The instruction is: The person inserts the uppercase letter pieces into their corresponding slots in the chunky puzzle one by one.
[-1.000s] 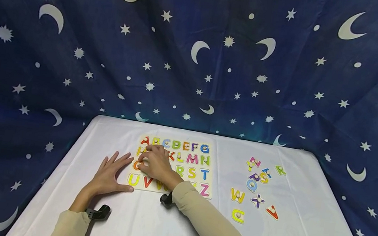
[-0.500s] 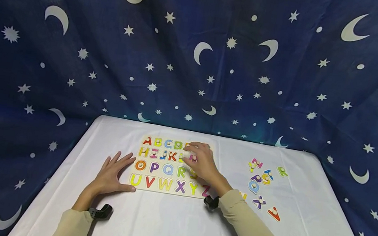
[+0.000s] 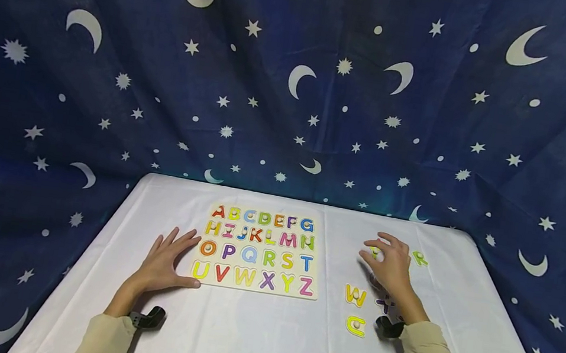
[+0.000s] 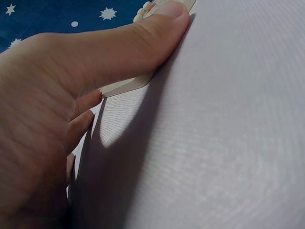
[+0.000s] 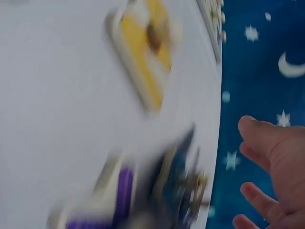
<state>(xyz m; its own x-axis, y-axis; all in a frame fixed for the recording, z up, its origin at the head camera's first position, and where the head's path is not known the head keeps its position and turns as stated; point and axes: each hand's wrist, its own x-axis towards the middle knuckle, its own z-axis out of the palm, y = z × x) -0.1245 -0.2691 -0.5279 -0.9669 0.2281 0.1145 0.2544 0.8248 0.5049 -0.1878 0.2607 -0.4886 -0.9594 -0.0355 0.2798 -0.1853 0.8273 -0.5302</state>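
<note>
A wooden alphabet puzzle board (image 3: 254,284) lies on the white table, its rows showing letters A to Z. My left hand (image 3: 164,259) rests flat beside the board's left edge, fingers spread, with the thumb (image 4: 143,43) against the board's near corner. My right hand (image 3: 390,265) hovers with loosely spread fingers over a cluster of loose letter pieces at the right and holds nothing. A green R (image 3: 419,258) lies beyond that hand. A yellow W (image 3: 355,295) and a yellow piece (image 3: 356,324) lie to its near left. The right wrist view is blurred and shows a yellow piece (image 5: 145,52).
The white table (image 3: 251,339) has its far edge against a dark blue cloth with moons and stars (image 3: 295,83), which also hangs at both sides. Small black wrist cameras sit at each cuff (image 3: 148,318).
My right hand has left the board's left side, crossed over its upper right letters, and now hovers above the loose pieces. The left hand has stayed put.
</note>
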